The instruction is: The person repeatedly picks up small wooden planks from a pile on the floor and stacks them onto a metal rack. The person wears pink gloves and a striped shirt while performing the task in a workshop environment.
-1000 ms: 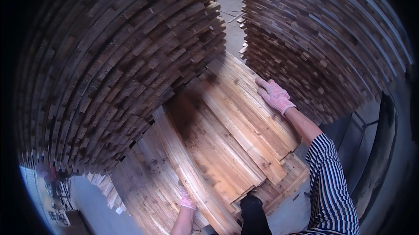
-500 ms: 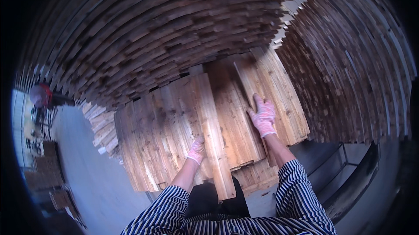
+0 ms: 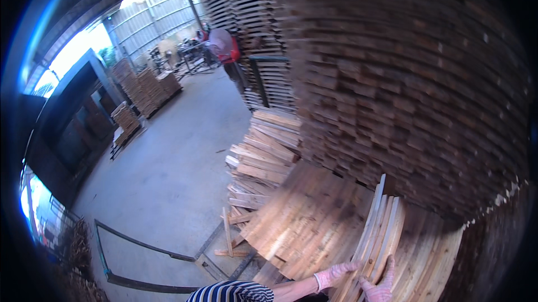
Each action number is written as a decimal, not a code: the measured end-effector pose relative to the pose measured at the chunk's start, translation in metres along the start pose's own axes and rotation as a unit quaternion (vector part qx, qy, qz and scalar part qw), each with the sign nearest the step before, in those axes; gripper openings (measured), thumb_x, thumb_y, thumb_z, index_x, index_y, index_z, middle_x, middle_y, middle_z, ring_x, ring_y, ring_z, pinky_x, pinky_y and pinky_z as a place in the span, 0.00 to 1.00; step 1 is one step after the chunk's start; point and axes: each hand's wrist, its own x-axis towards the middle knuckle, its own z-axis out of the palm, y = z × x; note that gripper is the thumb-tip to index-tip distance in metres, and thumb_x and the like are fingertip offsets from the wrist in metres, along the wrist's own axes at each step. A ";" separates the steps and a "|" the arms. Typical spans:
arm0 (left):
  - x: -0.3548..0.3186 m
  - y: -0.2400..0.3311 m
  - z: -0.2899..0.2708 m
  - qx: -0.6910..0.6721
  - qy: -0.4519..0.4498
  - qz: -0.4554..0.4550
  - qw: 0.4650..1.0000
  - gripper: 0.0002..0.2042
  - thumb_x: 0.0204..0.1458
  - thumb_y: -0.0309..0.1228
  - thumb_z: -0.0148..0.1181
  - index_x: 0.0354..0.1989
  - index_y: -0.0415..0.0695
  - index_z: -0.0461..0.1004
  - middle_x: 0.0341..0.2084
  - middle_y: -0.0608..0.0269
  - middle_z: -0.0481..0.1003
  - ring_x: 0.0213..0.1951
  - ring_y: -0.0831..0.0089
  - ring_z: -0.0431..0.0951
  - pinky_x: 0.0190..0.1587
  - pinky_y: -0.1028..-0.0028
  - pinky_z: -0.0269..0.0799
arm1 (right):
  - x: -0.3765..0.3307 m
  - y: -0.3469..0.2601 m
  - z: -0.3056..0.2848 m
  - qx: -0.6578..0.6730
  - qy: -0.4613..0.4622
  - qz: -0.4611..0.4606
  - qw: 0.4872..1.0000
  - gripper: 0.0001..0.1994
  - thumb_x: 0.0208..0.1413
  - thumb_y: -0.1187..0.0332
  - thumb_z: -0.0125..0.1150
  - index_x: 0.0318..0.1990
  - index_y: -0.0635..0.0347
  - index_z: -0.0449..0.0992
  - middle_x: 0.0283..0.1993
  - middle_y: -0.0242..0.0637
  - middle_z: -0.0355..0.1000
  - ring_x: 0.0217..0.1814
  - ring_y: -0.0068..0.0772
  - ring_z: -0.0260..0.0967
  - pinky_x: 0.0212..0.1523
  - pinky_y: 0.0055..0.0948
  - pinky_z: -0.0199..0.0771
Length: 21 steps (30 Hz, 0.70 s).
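Several narrow wooden boards (image 3: 383, 226) stand on edge, pressed side by side, near the right of the layer of flat planks (image 3: 305, 220). My left hand (image 3: 336, 274), in a pinkish-white glove, closes on their left side near the close end. My right hand (image 3: 380, 287), gloved alike, grips the same boards from the right, thumb and fingers apart around their edges. The near ends of the boards run down past the lower edge of the picture. More flat planks (image 3: 428, 249) lie to the right of my right hand.
A tall wall of stacked boards (image 3: 381, 94) rises behind the planks. Left of them lies a loose pile of timber (image 3: 263, 153). A green metal frame (image 3: 148, 286) is on the concrete floor (image 3: 162, 173). Farther off, a person (image 3: 225, 49) in red bends beside racked boards.
My view has swung left, showing the floor and yard. Both hands have come together on boards now standing on edge; before, they were apart, with boards lying flat.
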 end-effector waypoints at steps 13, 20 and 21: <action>-0.021 0.228 0.211 0.530 -0.046 0.322 0.783 0.59 0.36 0.31 0.82 0.75 0.43 0.44 0.66 0.61 0.64 0.64 0.72 0.65 0.66 0.69 0.64 | 0.168 -0.064 0.009 0.402 0.115 -0.226 0.880 0.57 0.38 0.82 0.76 0.75 0.47 0.45 0.68 0.39 0.62 0.68 0.40 0.61 0.69 0.43 0.63; 0.128 0.301 0.086 0.631 0.048 0.289 0.718 0.40 0.48 0.32 0.71 0.70 0.48 0.55 0.55 0.62 0.74 0.52 0.74 0.73 0.56 0.75 0.71 | 0.295 0.028 0.072 0.081 0.135 -0.128 0.979 0.44 0.46 0.69 0.76 0.70 0.63 0.59 0.70 0.42 0.62 0.68 0.42 0.63 0.69 0.42 0.64; 0.128 0.322 0.058 0.583 0.080 0.257 0.766 0.39 0.47 0.28 0.70 0.69 0.47 0.57 0.54 0.61 0.75 0.49 0.73 0.75 0.53 0.75 0.73 | 0.299 0.013 0.089 0.110 0.110 -0.135 0.979 0.45 0.44 0.67 0.77 0.70 0.64 0.59 0.68 0.43 0.64 0.67 0.42 0.65 0.67 0.42 0.65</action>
